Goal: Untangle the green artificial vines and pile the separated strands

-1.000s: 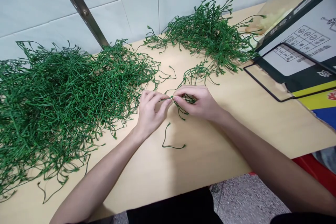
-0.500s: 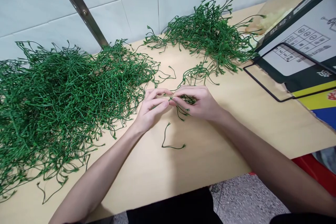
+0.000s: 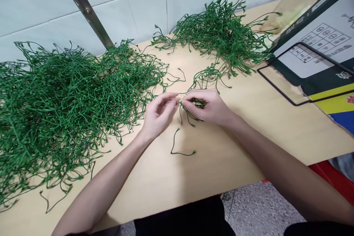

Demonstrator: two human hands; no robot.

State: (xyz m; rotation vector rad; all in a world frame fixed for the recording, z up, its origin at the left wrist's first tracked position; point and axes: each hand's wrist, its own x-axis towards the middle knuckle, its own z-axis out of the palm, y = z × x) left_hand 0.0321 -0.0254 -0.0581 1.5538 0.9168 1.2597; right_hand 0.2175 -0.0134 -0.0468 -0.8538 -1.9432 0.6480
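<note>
My right hand pinches a thin green artificial stem between thumb and forefinger, just above the table. More green stems hang below and behind those fingers, partly hidden by the hand. Close on its left, my left hand has curled fingers, with thumb and forefinger tips together beside the stem's end; what they pinch is too small to make out. One bent loose stem lies on the table nearer to me. A short loose stem rests beyond my hands, next to a small cluster of stems.
A large tangled heap of green stems covers the table's left side. Another pile lies at the back by the tiled wall. On the right stand a printed box and a black wire frame. A metal post rises behind.
My left fingers have drawn slightly left, away from the right fingertips, and are curled closer together. A stem now dangles between the hands. The right hand has barely moved.
</note>
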